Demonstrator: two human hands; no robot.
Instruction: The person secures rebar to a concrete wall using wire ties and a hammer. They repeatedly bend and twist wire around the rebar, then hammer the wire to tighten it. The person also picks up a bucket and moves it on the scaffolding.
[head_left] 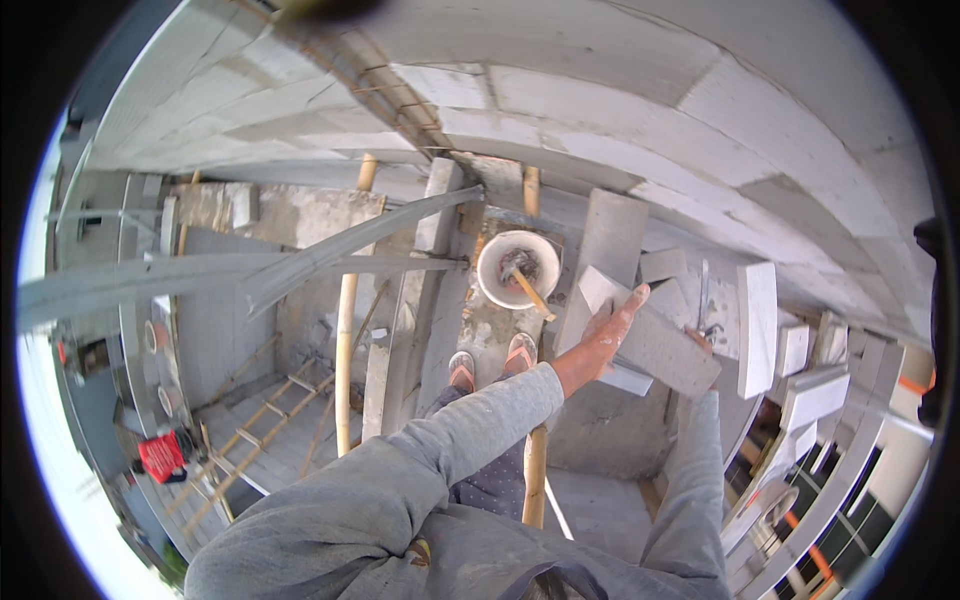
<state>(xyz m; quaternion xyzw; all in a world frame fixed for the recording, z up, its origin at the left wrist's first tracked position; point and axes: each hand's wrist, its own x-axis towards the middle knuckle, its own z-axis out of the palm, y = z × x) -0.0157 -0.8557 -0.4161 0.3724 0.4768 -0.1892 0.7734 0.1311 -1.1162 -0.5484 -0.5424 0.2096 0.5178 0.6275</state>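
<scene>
A grey lightweight concrete block (668,352) is held between my two hands, tilted, to the right of my feet. My left hand (603,345) presses against its left end, thumb along the edge and fingers partly hidden. At the far right end my right hand (702,345) grips the block, much of it hidden behind. Close by on the left stands a white bucket (489,268) with grey mortar inside, and a tool with a wooden handle (532,292) leans in it. Other blocks and cut pieces (612,235) lie just beyond the held one.
A block wall (620,110) curves along the far side. Bamboo poles (347,350) rise near the platform edge, with a bamboo ladder (250,437) lower left. Grey metal struts (360,225) cross the left. More blocks (757,330) stand right. A person in red (163,458) is far below left.
</scene>
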